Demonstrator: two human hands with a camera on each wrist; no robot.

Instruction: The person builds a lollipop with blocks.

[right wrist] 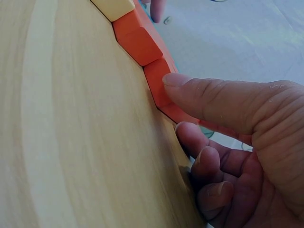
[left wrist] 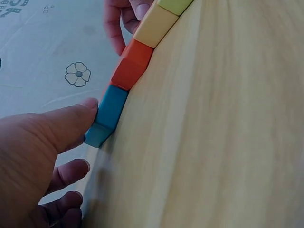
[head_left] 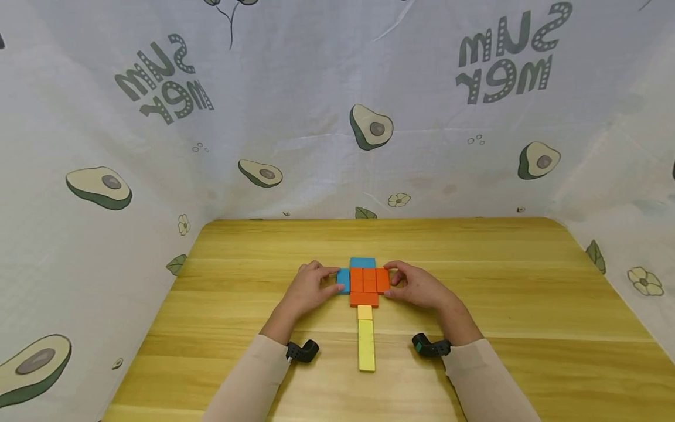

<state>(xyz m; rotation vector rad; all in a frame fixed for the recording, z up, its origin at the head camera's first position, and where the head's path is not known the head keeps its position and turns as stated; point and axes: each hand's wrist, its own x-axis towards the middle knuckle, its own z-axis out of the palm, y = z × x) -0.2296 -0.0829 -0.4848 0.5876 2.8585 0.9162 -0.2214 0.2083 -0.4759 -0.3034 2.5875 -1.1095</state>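
Note:
Flat-laid blocks form a figure on the wooden table. In the head view my left hand (head_left: 308, 288) pinches the blue block (head_left: 344, 280) on the figure's left side, thumb at the near end and index finger at the far end. Opposite it, my right hand (head_left: 420, 287) pinches the orange block (head_left: 382, 281) on the right side the same way. Between these lie two upright orange blocks (head_left: 363, 280), with a blue block (head_left: 362, 262) across their far end and an orange block (head_left: 364, 299) across their near end. The right wrist view shows my thumb (right wrist: 204, 97) against the orange block (right wrist: 159, 78).
A small pale-yellow block (head_left: 365, 312) and a long yellow-green block (head_left: 366, 346) extend from the figure toward me. The wooden table (head_left: 501, 281) spreads around it. White printed cloth (head_left: 316, 117) hangs behind and at both sides. Both wrists wear black straps (head_left: 302, 351).

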